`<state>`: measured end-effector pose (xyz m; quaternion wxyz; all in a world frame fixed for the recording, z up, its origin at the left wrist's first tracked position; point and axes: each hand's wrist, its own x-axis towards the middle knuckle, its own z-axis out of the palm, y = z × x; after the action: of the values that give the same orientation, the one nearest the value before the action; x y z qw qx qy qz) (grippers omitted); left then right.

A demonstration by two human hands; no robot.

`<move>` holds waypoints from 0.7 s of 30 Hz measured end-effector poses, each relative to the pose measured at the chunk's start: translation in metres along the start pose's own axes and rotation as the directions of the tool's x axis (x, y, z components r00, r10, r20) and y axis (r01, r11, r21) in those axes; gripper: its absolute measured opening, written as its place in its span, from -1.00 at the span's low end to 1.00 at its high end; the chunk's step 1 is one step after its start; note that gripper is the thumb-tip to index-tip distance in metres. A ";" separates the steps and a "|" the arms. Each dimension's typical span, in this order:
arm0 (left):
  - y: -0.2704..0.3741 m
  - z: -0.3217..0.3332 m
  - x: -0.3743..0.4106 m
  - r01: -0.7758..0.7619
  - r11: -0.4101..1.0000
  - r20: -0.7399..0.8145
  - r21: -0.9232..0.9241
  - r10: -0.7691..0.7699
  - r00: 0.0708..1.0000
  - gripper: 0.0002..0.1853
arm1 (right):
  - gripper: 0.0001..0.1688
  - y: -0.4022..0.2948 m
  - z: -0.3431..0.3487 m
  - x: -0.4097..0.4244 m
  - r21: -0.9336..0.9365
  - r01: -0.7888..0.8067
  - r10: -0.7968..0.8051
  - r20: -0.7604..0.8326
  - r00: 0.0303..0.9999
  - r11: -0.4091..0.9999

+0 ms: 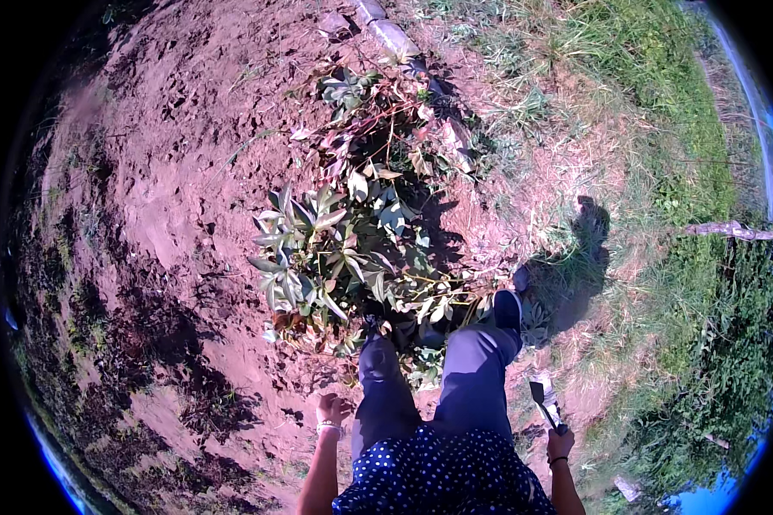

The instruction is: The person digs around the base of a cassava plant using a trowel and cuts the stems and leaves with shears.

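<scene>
My right hand (560,443) grips the dark handle of a small hand trowel (538,394). Its narrow shaft leads to a flat dark blade that points forward, beside my right leg. By my left thigh hangs my left hand (333,409), with its fingers loosely bent and nothing visible in it. A leafy, peony-like plant (322,251) spreads over the soil in front of me. Some of its stems (444,283) lean over towards my right shoe (507,310). My left foot is mostly hidden among the leaves.
Beyond the plant, a second clump (386,122) has reddish, drying leaves. A row of stone or concrete edging (393,37) separates bare soil (167,161) from grass (644,161). Dark low plants (161,328) grow at left. A branch or post (734,230) shows at far right.
</scene>
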<state>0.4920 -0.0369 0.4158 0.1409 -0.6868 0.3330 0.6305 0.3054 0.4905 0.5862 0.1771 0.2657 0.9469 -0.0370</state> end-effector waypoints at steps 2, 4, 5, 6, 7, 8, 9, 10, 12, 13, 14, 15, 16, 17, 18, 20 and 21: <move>0.010 0.014 -0.003 -0.002 0.997 0.017 0.075 0.001 1.000 -0.67 | -0.70 -0.022 -0.019 0.010 0.139 -0.126 0.136 -0.067 0.988 0.982; 0.009 0.019 -0.005 0.032 0.998 -0.018 0.061 -0.031 0.999 -0.69 | -0.72 -0.013 -0.025 0.045 0.140 -0.133 0.152 -0.133 0.979 0.981; 0.009 0.023 -0.009 0.044 0.998 -0.049 0.042 -0.042 0.998 -0.69 | -0.73 -0.017 -0.025 0.070 0.208 -0.190 0.217 -0.113 0.970 0.959; 0.010 0.029 -0.011 0.042 0.999 -0.051 0.028 -0.041 0.998 -0.70 | -0.73 -0.019 -0.025 0.092 0.193 -0.227 0.250 -0.107 0.962 0.955; 0.011 0.033 -0.016 0.035 0.999 -0.060 0.013 -0.035 0.998 -0.71 | -0.73 -0.032 -0.022 0.113 0.166 -0.200 0.222 -0.125 0.967 0.966; 0.012 0.036 -0.019 0.021 1.000 -0.069 -0.001 -0.021 0.997 -0.72 | -0.74 -0.062 -0.022 0.129 0.182 -0.209 0.222 -0.054 0.973 0.961; 0.015 0.044 -0.023 0.041 0.999 -0.093 0.016 -0.040 0.995 -0.74 | -0.76 -0.053 -0.011 0.164 0.155 -0.224 0.230 -0.016 0.973 0.962; 0.017 0.053 -0.025 0.044 0.999 -0.135 0.024 -0.040 0.990 -0.75 | -0.76 -0.069 0.006 0.197 0.070 -0.240 0.239 0.020 0.971 0.968; 0.030 0.081 -0.029 0.034 0.999 -0.205 -0.036 -0.040 0.978 -0.78 | -0.64 -0.162 0.014 0.230 0.266 -0.312 0.245 0.258 0.935 0.912; 0.037 0.101 -0.030 0.006 0.999 -0.237 -0.033 -0.013 0.971 -0.78 | -0.60 -0.219 0.016 0.237 0.346 -0.288 0.172 0.330 0.928 0.893; 0.050 0.127 -0.035 0.006 0.999 -0.191 -0.033 -0.012 0.981 -0.78 | -0.61 -0.206 0.032 0.258 0.351 -0.106 0.009 0.268 0.964 0.930; 0.063 0.155 -0.031 -0.022 0.999 -0.153 -0.040 0.016 0.988 -0.78 | -0.64 -0.248 0.029 0.261 0.459 -0.157 -0.008 0.338 0.941 0.875; 0.074 0.179 -0.031 -0.045 0.998 -0.099 0.045 0.049 0.994 -0.78 | -0.68 -0.262 0.034 0.267 0.439 -0.095 -0.070 0.344 0.936 0.893; 0.094 0.211 -0.033 -0.017 0.999 -0.057 0.037 0.019 0.998 -0.78 | -0.71 -0.306 0.019 0.263 0.471 -0.248 0.008 0.455 0.890 0.847; 0.108 0.240 -0.035 -0.117 0.992 0.035 0.053 0.115 0.993 -0.78 | -0.71 -0.321 0.018 0.267 0.481 -0.265 0.000 0.482 0.876 0.835; 0.152 0.305 -0.049 -0.171 0.982 0.122 0.082 0.160 0.979 -0.80 | -0.72 -0.336 0.019 0.277 0.483 -0.238 -0.046 0.504 0.862 0.843; 0.158 0.328 -0.051 -0.237 0.971 0.150 0.029 0.230 0.962 -0.80 | -0.72 -0.337 0.027 0.284 0.501 -0.205 -0.091 0.504 0.859 0.841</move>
<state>0.1391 0.0622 0.4461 0.1054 -0.5914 0.4152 0.6832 -0.0864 0.3367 0.4525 0.3401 0.3142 0.8080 -0.3644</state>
